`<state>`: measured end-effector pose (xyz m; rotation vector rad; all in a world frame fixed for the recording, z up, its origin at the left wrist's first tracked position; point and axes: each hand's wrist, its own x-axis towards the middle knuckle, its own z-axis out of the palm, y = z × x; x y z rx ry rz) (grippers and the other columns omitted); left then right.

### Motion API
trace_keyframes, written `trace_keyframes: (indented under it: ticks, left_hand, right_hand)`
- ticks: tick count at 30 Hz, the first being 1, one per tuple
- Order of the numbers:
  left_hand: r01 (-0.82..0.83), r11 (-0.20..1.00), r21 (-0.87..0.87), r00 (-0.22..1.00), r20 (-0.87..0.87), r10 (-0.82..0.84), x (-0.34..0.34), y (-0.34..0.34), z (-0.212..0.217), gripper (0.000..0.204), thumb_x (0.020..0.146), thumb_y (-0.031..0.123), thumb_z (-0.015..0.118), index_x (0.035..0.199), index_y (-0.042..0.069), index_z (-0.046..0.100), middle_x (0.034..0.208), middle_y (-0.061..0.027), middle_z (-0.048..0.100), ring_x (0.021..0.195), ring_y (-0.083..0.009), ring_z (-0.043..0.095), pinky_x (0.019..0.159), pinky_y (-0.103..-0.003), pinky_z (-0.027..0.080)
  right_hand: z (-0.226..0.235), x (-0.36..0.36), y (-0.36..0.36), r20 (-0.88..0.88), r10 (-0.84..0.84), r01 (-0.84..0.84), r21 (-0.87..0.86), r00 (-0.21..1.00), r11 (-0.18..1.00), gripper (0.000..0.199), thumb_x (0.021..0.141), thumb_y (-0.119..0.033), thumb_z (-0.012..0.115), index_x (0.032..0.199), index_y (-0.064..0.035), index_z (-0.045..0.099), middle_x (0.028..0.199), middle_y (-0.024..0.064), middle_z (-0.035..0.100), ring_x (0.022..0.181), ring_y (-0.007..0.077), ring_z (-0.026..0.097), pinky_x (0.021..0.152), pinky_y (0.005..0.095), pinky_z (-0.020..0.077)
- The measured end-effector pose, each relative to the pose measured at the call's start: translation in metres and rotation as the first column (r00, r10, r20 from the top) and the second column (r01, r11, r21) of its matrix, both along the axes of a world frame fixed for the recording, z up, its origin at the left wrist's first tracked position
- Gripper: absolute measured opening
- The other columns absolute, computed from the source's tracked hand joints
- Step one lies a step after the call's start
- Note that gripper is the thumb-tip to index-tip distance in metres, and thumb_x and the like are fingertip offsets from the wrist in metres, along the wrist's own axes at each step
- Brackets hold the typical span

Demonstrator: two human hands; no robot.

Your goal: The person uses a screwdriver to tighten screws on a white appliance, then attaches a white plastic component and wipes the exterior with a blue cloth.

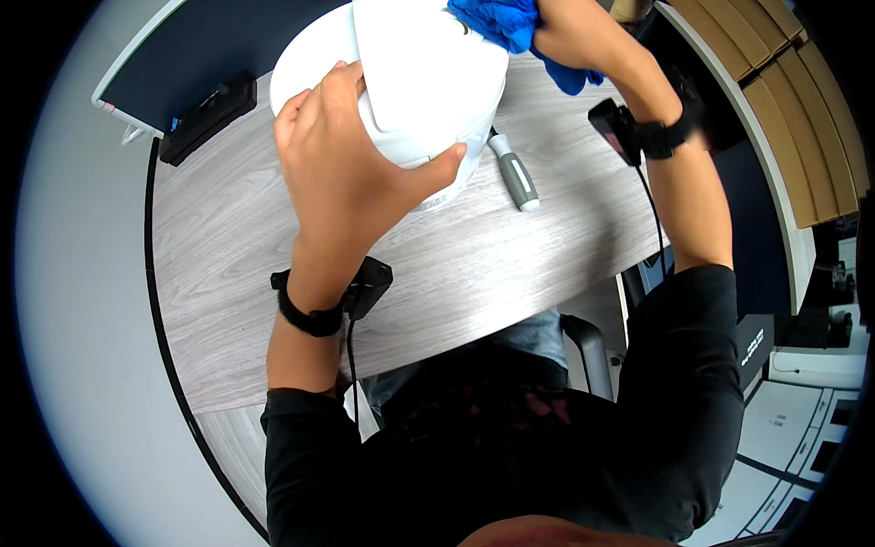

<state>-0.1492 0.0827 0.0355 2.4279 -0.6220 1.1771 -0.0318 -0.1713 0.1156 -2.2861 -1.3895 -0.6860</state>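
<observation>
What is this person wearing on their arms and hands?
Both hands are bare: left hand, right hand. Each wrist has a black strap carrying a small black box, the left device and the right device, each trailing a thin black cable. Black sleeves are pushed up the forearms.

The left hand (342, 159) gripped a white round appliance (428, 73) that stood on the pale wood-grain worktop (237, 246), its fingers (310, 96) curled over the near side and the thumb pressed against the lower right edge. The right hand (570, 36) pressed a bunched blue cloth (501, 23) against the top of the appliance at its far right. A grey-handled tool (515, 173) lay on the worktop just beside the appliance, on its right. A black device (208, 117) sat near the worktop's far left corner. Each wrist carried a black strap with a small black box and a cable. The person wore black sleeves.
</observation>
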Motion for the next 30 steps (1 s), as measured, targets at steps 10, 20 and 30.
trace_keyframes:
  ticks: [10,20,30]
  left_hand:
    - [-0.003,0.999,0.039,0.999,0.045,0.001,0.002,0.000,-0.002,0.094,0.059,0.048,0.092,0.127,-0.005,0.055,0.106,-0.0199,0.068,0.110,-0.0337,0.063,0.103,-0.049,0.036]
    - [0.125,0.988,0.085,0.991,-0.051,-0.121,-0.007,0.020,0.009,0.091,0.060,0.034,0.095,0.135,0.001,0.054,0.125,-0.0159,0.065,0.119,-0.0314,0.059,0.106,-0.046,0.040]
    - [0.159,0.970,0.187,0.983,-0.124,-0.137,-0.009,0.047,0.009,0.087,0.065,0.032,0.094,0.140,0.012,0.057,0.148,-0.0101,0.057,0.140,-0.0298,0.048,0.119,-0.049,0.024]
  right_hand:
    - [-0.024,-0.083,0.011,0.160,-0.056,0.040,0.102,0.986,0.994,0.031,0.079,-0.008,0.074,0.109,-0.0081,0.075,0.097,0.0104,0.065,0.092,0.0294,0.060,0.081,0.0372,0.0472]
    - [-0.064,-0.114,0.024,0.287,-0.099,0.049,0.177,0.953,0.983,0.047,0.068,-0.013,0.084,0.113,-0.0201,0.074,0.108,0.0050,0.066,0.106,0.0282,0.061,0.085,0.0403,0.0478]
    - [-0.086,-0.115,0.017,0.201,0.021,-0.056,0.165,0.979,0.985,0.046,0.070,-0.009,0.081,0.116,-0.0167,0.075,0.106,0.0076,0.067,0.099,0.0279,0.063,0.085,0.0406,0.0498]
